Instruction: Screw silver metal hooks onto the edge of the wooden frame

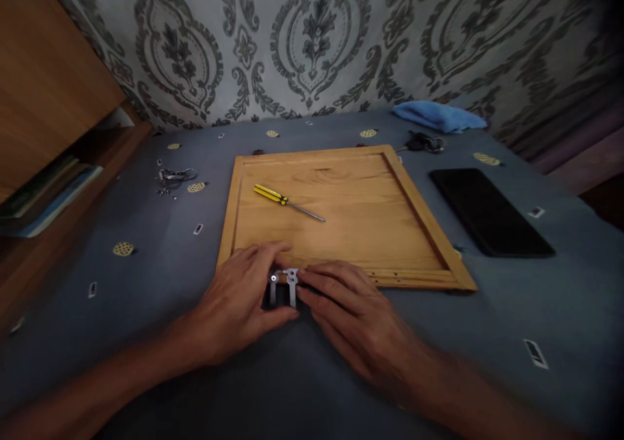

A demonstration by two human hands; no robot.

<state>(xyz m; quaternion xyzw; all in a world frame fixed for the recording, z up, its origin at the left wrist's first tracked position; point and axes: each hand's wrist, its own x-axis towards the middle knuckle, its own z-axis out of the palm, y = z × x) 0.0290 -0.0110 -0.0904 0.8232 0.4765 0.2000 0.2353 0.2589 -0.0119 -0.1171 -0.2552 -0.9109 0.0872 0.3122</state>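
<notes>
A metal hinge (291, 280) with a screw in its left part sits at the near edge of a framed wooden panel (341, 232). From the left, my left hand (238, 294) grips the hinge, its thumb below and its fingers above on the frame. My right hand (348, 310) has its fingertips against the hinge's right side, the fingers close together. A screwdriver (273, 194) with a yellow and black handle lies on the panel, its tip toward the right. Small holes show in the frame just right of my right hand.
Small metal parts (173, 177) lie on the patterned cloth (160, 258) at the left. To the right are a black phone (490, 212), keys (424, 142) and a blue cloth (439, 116). A wooden cabinet (53, 76) stands at the left, and a patterned wall rises behind.
</notes>
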